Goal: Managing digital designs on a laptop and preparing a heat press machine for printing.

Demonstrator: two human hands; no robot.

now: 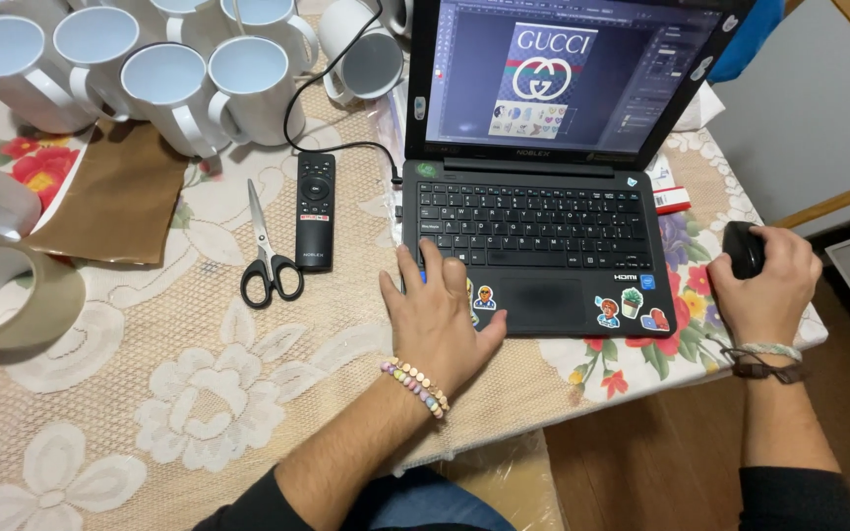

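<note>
A black laptop [543,211] stands open on the table, its screen showing a design program with a logo graphic. My left hand [440,315] rests flat on the laptop's lower left corner, fingers spread onto the keys, a bead bracelet on the wrist. My right hand [764,285] is cupped over a black computer mouse [743,248] at the table's right edge, fingers curled on it.
Several white mugs [169,79] crowd the far left. A black remote [315,209] and black-handled scissors [266,251] lie left of the laptop. A tape roll [12,295] and brown sheet [115,202] sit at the left. A lace cloth [199,393] covers the table.
</note>
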